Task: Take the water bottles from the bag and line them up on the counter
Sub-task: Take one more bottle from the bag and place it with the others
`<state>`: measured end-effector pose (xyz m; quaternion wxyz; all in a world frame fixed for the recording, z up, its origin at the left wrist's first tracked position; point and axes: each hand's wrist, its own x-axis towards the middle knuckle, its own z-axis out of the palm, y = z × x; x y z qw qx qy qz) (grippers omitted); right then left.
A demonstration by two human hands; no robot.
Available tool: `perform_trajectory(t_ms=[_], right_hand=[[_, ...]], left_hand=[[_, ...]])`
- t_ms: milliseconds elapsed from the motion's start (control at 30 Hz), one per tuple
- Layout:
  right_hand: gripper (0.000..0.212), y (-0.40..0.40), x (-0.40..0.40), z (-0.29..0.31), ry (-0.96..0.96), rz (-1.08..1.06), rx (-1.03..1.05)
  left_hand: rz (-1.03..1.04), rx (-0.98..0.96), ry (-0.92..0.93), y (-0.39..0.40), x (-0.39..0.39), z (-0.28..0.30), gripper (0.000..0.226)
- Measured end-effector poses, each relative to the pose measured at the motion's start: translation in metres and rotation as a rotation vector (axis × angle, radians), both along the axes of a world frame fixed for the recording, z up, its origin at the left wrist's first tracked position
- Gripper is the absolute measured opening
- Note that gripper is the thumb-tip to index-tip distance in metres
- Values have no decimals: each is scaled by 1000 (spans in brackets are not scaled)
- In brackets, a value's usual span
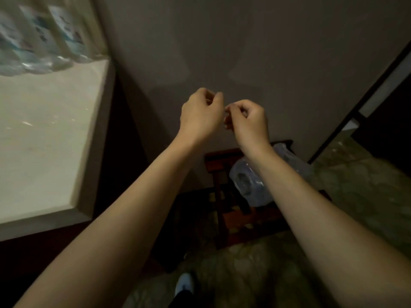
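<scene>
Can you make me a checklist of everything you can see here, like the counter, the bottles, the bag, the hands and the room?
Surface: pale counter at left, mostly bare.
Job's things: water bottles stand in a row at the counter's far end, blurred; clear plastic bag lies on a dark wooden stool below. Whether it holds more bottles cannot be told.
Clutter: nothing seen.
Hands: left hand and right hand are raised in front of the wall, fingers curled, close together; nothing seen in them.
Cables: nothing seen.
Surroundings: grey wall, patterned floor, a shoe at the bottom.
</scene>
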<state>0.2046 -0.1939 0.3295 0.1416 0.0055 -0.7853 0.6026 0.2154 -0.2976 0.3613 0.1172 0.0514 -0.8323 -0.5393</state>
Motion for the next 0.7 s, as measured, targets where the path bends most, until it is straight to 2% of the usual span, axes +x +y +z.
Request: perform_trajectory(t_ms=[333, 567, 700], right_hand=[[18, 114, -80, -112, -294, -104, 25], [22, 181, -131, -170, -522, -158, 61], [18, 216, -155, -206, -673, -152, 36]], left_hand=[[-91, 88, -329, 109, -90, -127, 29], [-177, 87, -497, 170, -169, -179, 25], [-209, 79, -602, 196, -191, -210, 36]])
